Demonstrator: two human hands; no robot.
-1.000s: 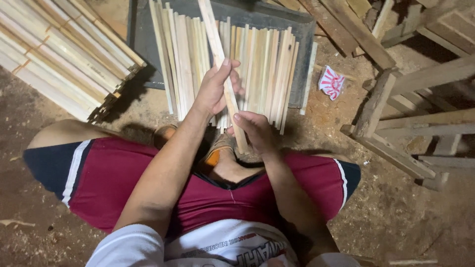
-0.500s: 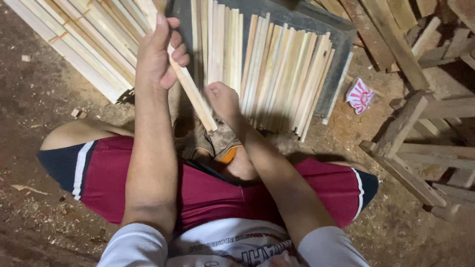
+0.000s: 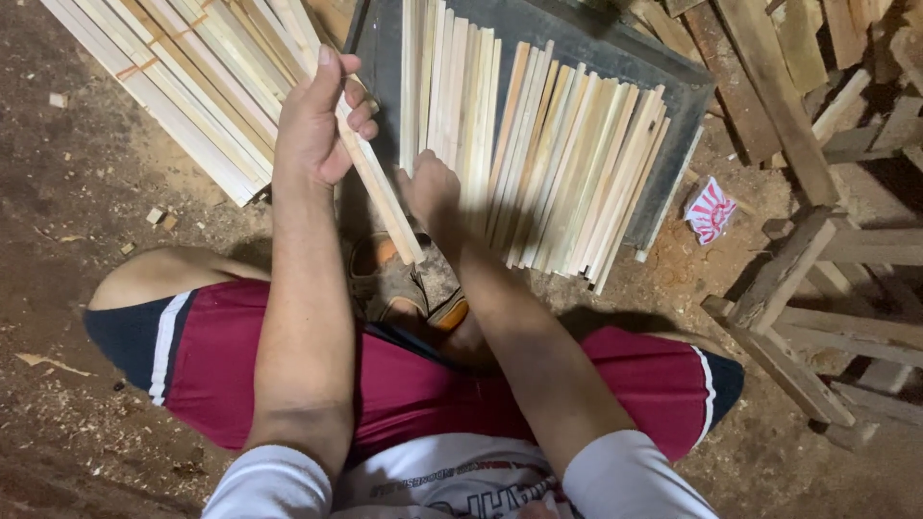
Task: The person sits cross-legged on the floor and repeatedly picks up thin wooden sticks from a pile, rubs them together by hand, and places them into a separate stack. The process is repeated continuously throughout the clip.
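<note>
My left hand (image 3: 322,120) grips a long pale wooden slat (image 3: 380,197) that runs diagonally down toward my feet. My right hand (image 3: 433,192) rests on the near ends of a row of loose slats (image 3: 558,163), blurred with motion, and I cannot tell whether it grips any. Those slats lie side by side on a dark flat board (image 3: 673,106) on the ground in front of me. I sit with legs folded, in red shorts.
A bundle of tied slats (image 3: 173,86) lies at the upper left. Rough wooden frames (image 3: 827,269) and scrap planks crowd the right side. A small red-and-white wrapper (image 3: 711,210) lies on the dirt, and sawdust covers the ground.
My left hand has carried the slat up and leftward, away from the row. My right hand has let go of it and moved onto the loose slats.
</note>
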